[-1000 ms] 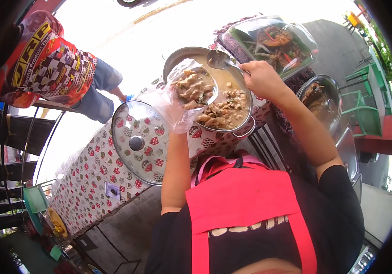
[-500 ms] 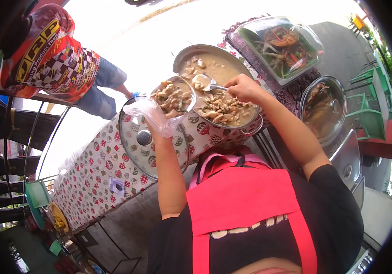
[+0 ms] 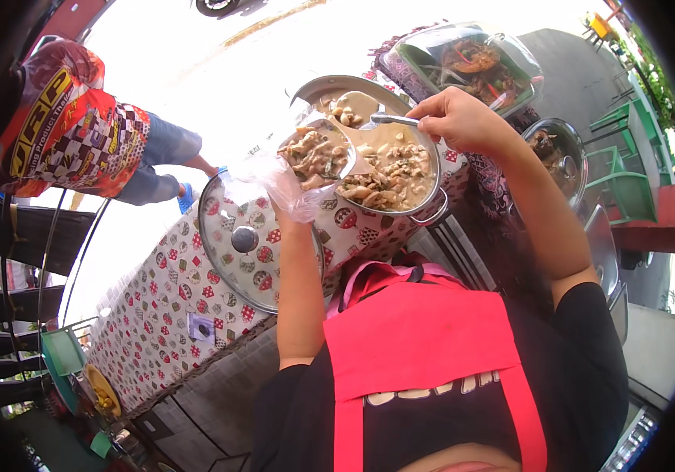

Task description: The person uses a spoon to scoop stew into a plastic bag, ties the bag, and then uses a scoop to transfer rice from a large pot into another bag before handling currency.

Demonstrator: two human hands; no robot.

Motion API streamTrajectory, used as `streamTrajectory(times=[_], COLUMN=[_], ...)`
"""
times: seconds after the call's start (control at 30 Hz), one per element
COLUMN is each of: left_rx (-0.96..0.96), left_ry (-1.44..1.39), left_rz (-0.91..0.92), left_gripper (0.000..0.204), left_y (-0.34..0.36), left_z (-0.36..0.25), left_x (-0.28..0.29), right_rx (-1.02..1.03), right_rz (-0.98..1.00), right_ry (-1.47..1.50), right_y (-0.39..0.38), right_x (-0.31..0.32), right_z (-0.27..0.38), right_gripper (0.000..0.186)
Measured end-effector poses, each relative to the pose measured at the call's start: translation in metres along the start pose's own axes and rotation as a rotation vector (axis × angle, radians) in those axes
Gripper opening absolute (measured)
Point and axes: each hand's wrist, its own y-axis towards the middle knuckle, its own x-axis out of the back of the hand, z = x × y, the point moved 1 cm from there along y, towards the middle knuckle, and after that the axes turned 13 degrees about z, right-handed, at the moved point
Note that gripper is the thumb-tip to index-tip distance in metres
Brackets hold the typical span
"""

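Observation:
A large oval metal pot (image 3: 436, 175) holds a pale creamy stew with meat or mushroom pieces heaped at its near side. My right hand (image 3: 459, 119) is closed on the handle of a metal serving spoon (image 3: 392, 119). The spoon's head, loaded with stew, is over the far part of the pot. At the pot's left edge is a bowl (image 3: 351, 157) filled with the same stew. My left hand (image 3: 284, 197), partly covered by a clear plastic bag (image 3: 299, 206), grips the bowl from below; most of its fingers are hidden.
A round glass lid (image 3: 227, 271) lies on the patterned tablecloth (image 3: 172, 303) beside my left forearm. Beyond the pot sits a clear lidded container (image 3: 530, 86) of crab. A glass-lidded round pot (image 3: 581, 177) stands right. At left is a person in a red shirt (image 3: 77, 126).
My right hand has lifted and moved slightly right, with the spoon's handle now more level. The filled bowl in my left hand has shifted a little to the right.

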Motion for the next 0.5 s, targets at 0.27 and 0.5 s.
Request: streamTrajectory(times=[0.27,0.5], left_rx=[0.111,0.181], left_ry=[0.208,0.159], left_rz=[0.029,-0.048], left_gripper=[0.039,0.037], left_y=[0.014,0.017], left_z=[0.025,0.035], left_x=[-0.015,-0.035], right_rx=[0.356,0.356], right_rz=[-0.227,-0.234], right_ry=[-0.611,-0.586], right_y=[-0.016,-0.027], right_x=[-0.038,-0.021], right_z=[0.025,0.021], right_gripper=[0.016,0.02])
